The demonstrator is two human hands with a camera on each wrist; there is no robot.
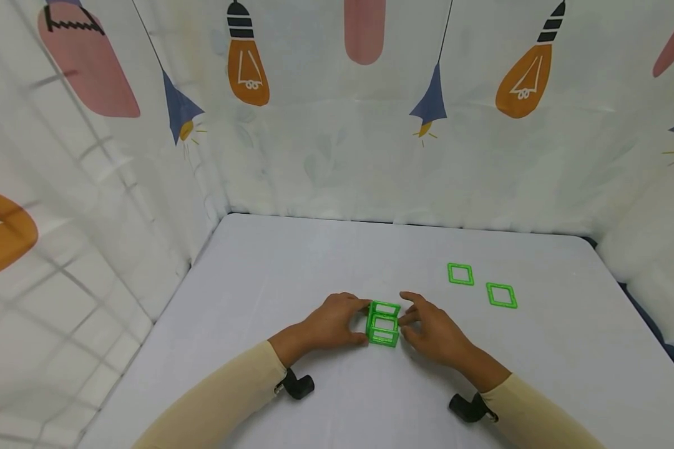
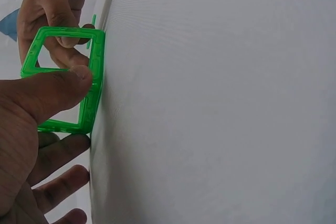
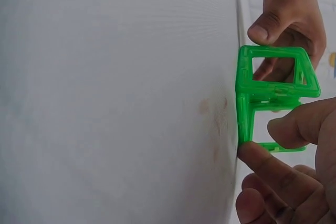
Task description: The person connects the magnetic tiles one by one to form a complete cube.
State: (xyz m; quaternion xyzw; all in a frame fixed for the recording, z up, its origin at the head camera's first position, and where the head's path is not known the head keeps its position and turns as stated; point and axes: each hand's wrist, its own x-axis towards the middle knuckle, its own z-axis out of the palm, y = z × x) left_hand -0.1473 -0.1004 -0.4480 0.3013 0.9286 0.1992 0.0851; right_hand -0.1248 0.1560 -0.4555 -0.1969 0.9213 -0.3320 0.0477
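Observation:
A small framework of green see-through square frame tiles, joined at their edges, stands on the white table in front of me. My left hand grips its left side with thumb and forefinger; in the left wrist view the thumb lies across the tiles. At the right side is my right hand, its forefinger stretched out and raised. One fingertip of it touches a lower tile edge in the right wrist view, while the thumb is beside the opening. Part of the framework's inside is hidden.
Two loose green square frame tiles lie flat on the table, right of and beyond the framework. A white curtain printed with lamps and bulbs hangs behind the table and along its sides. Black wrist cameras sit on both forearms.

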